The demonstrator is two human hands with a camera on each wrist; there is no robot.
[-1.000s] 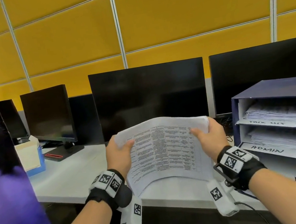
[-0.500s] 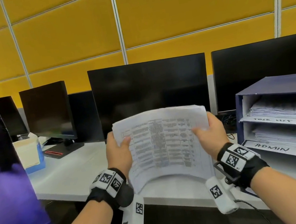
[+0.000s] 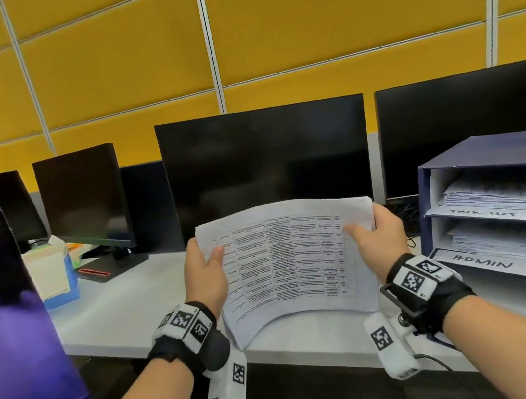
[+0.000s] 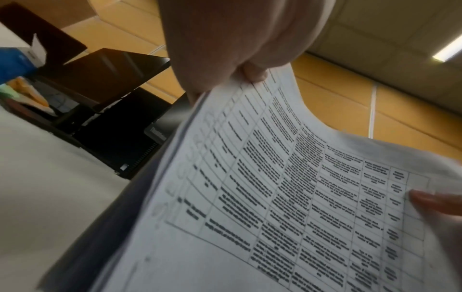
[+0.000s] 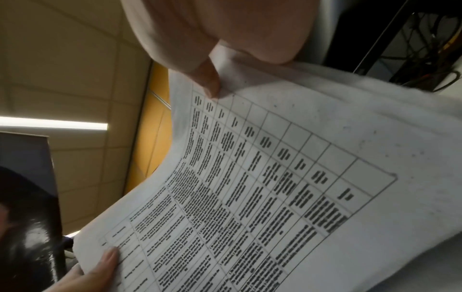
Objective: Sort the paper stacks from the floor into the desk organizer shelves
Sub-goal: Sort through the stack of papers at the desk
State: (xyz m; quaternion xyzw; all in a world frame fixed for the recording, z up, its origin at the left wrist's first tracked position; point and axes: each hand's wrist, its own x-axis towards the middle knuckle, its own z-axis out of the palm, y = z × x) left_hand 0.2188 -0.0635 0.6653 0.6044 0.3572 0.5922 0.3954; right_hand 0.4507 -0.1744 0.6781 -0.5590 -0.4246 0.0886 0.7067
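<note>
**Papers lifted a little higher**

Since a second ago the stack [image 3: 293, 263] has risen slightly before the middle monitor [image 3: 266, 161]. Left hand [image 3: 205, 276] grips its left edge, thumb on the printed table, fingers curled behind; right hand [image 3: 379, 236] grips the right edge likewise. Bowed, the stack hangs above the desk [image 3: 124, 309], left of the organizer [image 3: 493, 151], whose upper two shelves hold papers.

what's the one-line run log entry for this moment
phase: inspecting | held: paper stack bowed, above desk | left hand: grips left edge | right hand: grips right edge | organizer: at right
</note>
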